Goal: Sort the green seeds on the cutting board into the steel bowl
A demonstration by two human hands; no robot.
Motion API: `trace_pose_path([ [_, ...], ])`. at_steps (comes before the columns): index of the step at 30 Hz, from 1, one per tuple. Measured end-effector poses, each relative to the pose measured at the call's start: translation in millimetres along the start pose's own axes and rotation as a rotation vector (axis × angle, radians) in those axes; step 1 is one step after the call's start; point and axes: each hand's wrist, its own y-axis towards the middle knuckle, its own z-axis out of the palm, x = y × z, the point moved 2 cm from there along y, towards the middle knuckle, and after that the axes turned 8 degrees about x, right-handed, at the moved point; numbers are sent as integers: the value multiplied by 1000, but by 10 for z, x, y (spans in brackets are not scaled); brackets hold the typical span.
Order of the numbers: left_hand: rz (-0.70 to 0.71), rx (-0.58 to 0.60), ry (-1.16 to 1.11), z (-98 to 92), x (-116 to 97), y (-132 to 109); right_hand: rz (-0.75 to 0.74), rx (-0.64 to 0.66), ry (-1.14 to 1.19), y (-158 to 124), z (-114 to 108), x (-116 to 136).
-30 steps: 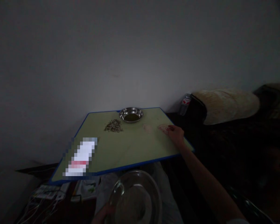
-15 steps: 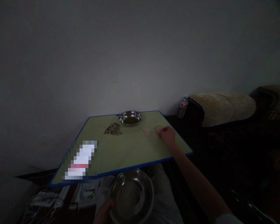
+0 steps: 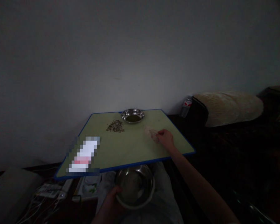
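Note:
My left hand [image 3: 113, 199] grips the rim of a large metal bowl [image 3: 135, 186] over my lap, below the table's front edge. Above the right part of the green table [image 3: 126, 149], my right hand [image 3: 165, 138] pinches a thin, pale, see-through item [image 3: 154, 134], perhaps a plastic bag; its outline is faint. A smaller metal bowl [image 3: 133, 116] with something dark greenish inside stands at the table's back edge. Left of it lies a loose pile of small brown and pale bits [image 3: 116, 126].
A blurred-out white and pink object [image 3: 84, 155] lies at the table's left. Behind the right edge stands a bottle [image 3: 186, 106] beside a beige cushion-like bundle [image 3: 228, 107]. White cables [image 3: 49, 194] and a tray [image 3: 87, 188] are at lower left.
My right hand has moved slightly down with the pale item. My left hand has raised the large bowl a little and tilted it. The view has shifted slightly.

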Motion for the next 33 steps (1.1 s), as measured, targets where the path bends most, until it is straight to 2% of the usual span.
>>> trace_pose_path([
  [4, 5, -43, 60, -11, -18, 23, -24, 73, 12, -145, -1, 82],
  [7, 8, -29, 31, -13, -25, 44, -37, 103, 26, -232, 20, 143],
  [12, 20, -35, 36, 18, -41, 15, -103, 164, 143, -218, 58, 169],
  [16, 9, -14, 33, 12, -36, 24, -69, 221, 287, -30, -51, 10],
  [21, 12, -34, 78, 20, -45, 24, -43, 142, 363, 205, -294, -349],
  [26, -4, -12, 38, 27, -17, 39, 1, 34, 215, 411, -400, -534],
  [29, 3, -37, 61, -13, 6, 81, -3, 11, 63, 483, -384, -460],
  [33, -1, -48, 109, 3, 4, 82, -71, 97, 23, 420, -281, -277],
])
